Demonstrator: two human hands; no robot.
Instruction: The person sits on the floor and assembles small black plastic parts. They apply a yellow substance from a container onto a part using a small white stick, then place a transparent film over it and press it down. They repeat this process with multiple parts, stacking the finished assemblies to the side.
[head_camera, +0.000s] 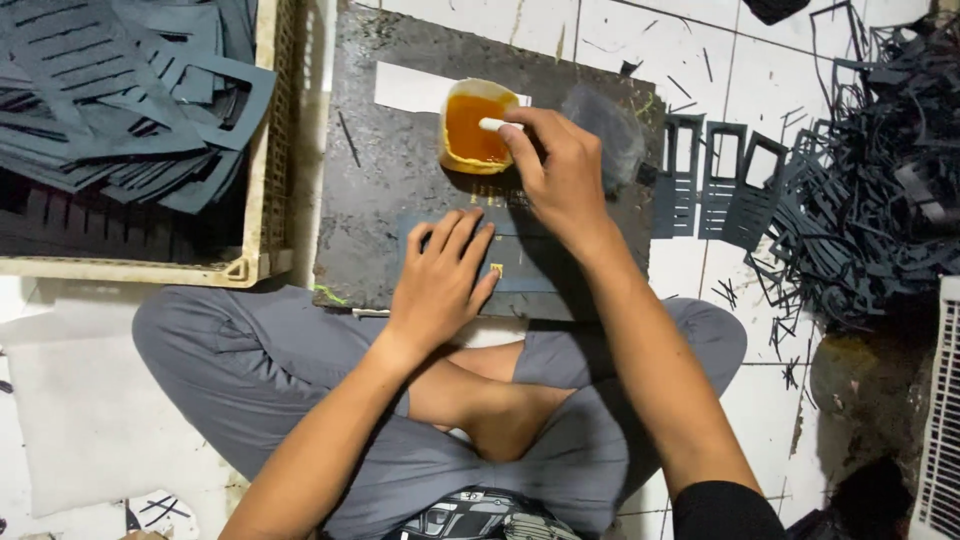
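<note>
The white tiled floor (640, 40) carries everything here, and a person sits cross-legged on it in grey trousers (250, 370). At the upper left stands a cream plastic crate (268, 150) heaped with dark grey die-cut sheets (110, 90) that have slots and rectangular windows. At the right edge lies a tangled pile of dark grey offcut strips and frames (880, 190). In front of the person's knees rests a dark, stained rectangular work board (390, 170), lying flat on the floor. Just right of the board, 3 dark grey cut-out pieces with rectangular windows (715, 185) lie side by side, well short of the offcut pile.

On the near part of the board lies a dark blue-grey flat rectangular piece (525, 265), with a small yellowish spot near its middle. The left hand (440, 285) lies flat on this piece, palm down with fingers spread and extended, pressing on it and closed on nothing. Beyond it, at the far part of the board, sits a small round yellow cup of orange glue (475, 128), resting partly on a white strip of paper (405, 88). The right hand (555, 165) hovers at the cup's right rim, its fingers curled around a small white stick-like applicator (495, 124) whose tip reaches over the orange liquid. A grey fuzzy pad (608, 125) lies just right of that hand, on the board's far right corner.
</note>
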